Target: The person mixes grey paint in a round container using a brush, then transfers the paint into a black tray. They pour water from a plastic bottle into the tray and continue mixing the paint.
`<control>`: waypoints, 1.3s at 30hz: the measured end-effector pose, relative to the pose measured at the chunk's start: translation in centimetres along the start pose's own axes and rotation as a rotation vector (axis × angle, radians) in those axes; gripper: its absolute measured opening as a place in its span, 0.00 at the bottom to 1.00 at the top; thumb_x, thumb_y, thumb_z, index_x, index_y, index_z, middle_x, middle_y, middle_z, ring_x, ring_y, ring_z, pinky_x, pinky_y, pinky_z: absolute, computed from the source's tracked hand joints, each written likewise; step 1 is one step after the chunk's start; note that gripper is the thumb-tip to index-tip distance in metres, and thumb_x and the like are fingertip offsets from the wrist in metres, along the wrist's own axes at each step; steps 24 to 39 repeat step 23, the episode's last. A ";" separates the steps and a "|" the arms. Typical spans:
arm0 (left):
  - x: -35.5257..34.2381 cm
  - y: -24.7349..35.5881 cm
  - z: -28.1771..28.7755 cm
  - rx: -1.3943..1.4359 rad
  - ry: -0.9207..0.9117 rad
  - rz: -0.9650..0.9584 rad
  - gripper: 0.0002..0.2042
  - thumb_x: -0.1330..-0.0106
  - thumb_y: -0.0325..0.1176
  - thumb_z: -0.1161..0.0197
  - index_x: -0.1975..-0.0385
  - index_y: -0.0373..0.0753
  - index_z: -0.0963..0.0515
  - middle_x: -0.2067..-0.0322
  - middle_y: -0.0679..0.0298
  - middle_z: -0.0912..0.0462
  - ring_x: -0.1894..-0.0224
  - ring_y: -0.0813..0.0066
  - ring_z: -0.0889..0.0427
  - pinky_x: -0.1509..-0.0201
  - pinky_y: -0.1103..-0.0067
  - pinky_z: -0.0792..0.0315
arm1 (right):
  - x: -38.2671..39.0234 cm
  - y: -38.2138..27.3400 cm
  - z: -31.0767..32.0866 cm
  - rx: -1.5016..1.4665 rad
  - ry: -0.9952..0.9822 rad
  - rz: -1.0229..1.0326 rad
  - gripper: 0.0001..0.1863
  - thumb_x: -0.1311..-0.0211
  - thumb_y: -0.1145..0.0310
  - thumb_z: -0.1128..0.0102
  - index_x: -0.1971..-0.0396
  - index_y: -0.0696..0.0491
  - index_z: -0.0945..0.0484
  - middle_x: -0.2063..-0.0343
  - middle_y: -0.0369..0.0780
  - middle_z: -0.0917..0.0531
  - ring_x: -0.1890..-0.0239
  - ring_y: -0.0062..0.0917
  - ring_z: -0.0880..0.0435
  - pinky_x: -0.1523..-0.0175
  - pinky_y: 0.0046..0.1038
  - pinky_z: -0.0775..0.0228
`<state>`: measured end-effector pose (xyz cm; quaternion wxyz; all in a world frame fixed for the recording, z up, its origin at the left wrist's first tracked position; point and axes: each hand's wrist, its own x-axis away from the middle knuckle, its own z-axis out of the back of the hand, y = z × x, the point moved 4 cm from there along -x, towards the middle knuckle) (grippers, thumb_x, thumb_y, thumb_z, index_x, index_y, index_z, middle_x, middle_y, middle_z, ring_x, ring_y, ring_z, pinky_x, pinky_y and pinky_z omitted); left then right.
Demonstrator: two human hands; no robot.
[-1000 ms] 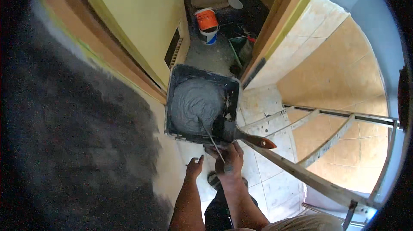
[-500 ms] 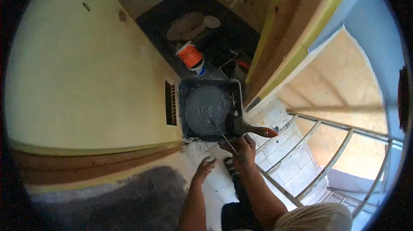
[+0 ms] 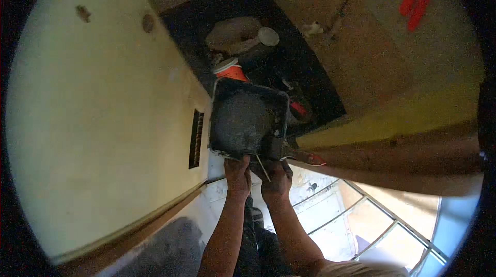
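A black square tray [image 3: 211, 122] spans the middle of the view, holding dark grey wet paint [image 3: 240, 117]. My left hand [image 3: 237, 176] is closed on its near edge, left of the middle. My right hand [image 3: 277, 178] grips the same edge a little further right. Between the hands a thin pale stick [image 3: 263, 168] sticks out over the near rim. At the tray's near right corner lies a paintbrush, its reddish-tipped handle [image 3: 306, 157] pointing right past the rim and its bristle end lost in the dark.
A pale yellow wall [image 3: 103, 112] with a dark slotted vent [image 3: 196, 140] runs along the left. Beyond the tray, an orange bucket [image 3: 232, 72] and a round white lid [image 3: 268, 36] stand on dark floor. A metal ladder [image 3: 356, 202] lies lower right, beside a brown wooden frame [image 3: 387, 163].
My left hand was open and apart below the tray; now it holds the near edge. The view has turned toward the dark room, and the tray now covers part of the orange bucket.
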<state>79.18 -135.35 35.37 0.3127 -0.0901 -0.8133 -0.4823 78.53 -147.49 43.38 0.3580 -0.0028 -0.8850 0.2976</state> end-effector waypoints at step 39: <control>-30.6 -0.6 -2.4 -0.112 -0.057 0.052 0.32 0.33 0.34 0.24 0.32 0.43 0.31 0.45 0.63 0.19 0.47 0.74 0.18 0.50 0.71 0.21 | -14.2 -1.4 11.9 0.794 0.360 0.640 0.28 0.24 0.51 0.43 0.36 0.57 0.25 0.35 0.44 0.23 0.36 0.33 0.24 0.33 0.40 0.28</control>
